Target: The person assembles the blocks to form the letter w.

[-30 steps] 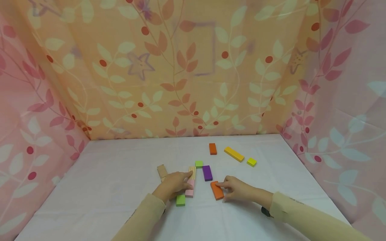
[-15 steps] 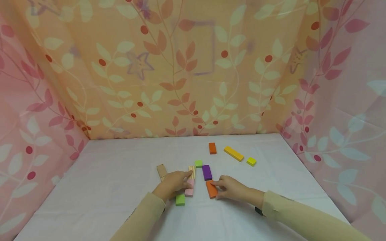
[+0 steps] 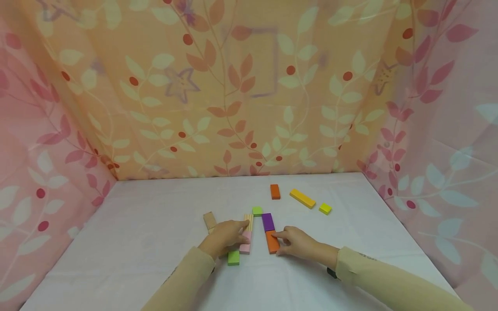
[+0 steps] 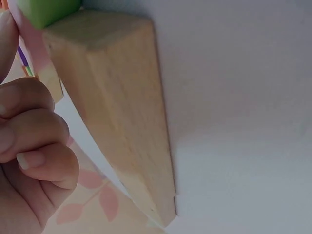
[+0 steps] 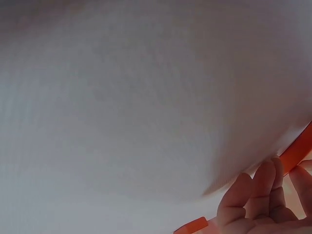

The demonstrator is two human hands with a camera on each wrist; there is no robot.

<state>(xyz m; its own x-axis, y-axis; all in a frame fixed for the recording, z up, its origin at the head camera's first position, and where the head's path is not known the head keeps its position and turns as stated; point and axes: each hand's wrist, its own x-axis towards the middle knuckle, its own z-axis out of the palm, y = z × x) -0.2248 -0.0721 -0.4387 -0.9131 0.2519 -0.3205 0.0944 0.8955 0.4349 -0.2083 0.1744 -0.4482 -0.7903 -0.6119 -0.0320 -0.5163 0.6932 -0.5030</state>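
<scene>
My left hand (image 3: pixel 225 236) rests over a row made of a light striped wooden block (image 3: pixel 248 221) and pink blocks (image 3: pixel 245 249). Its index finger touches the striped block, and the thumb lies at the pink part. In the left wrist view the other fingers are curled in, beside a long plain wooden block (image 4: pixel 117 97) that meets a green block (image 4: pixel 46 9). My right hand (image 3: pixel 301 244) holds an orange block (image 3: pixel 272 242), index finger on top and thumb by the near end. The orange block's far end sits against a purple block (image 3: pixel 268 222), in line with it.
Beyond the hands lie another orange block (image 3: pixel 275 191), a long yellow block (image 3: pixel 302 198) and a small yellow block (image 3: pixel 325 209). A small green block (image 3: pixel 257 211) stands between the two rows' far ends. Floral cloth walls (image 3: pixel 249 129) enclose the white tabletop (image 3: pixel 148 242).
My right hand has slid the orange block leftward and slightly away from me, bringing it up against the purple block. The left hand has stayed in place over its row.
</scene>
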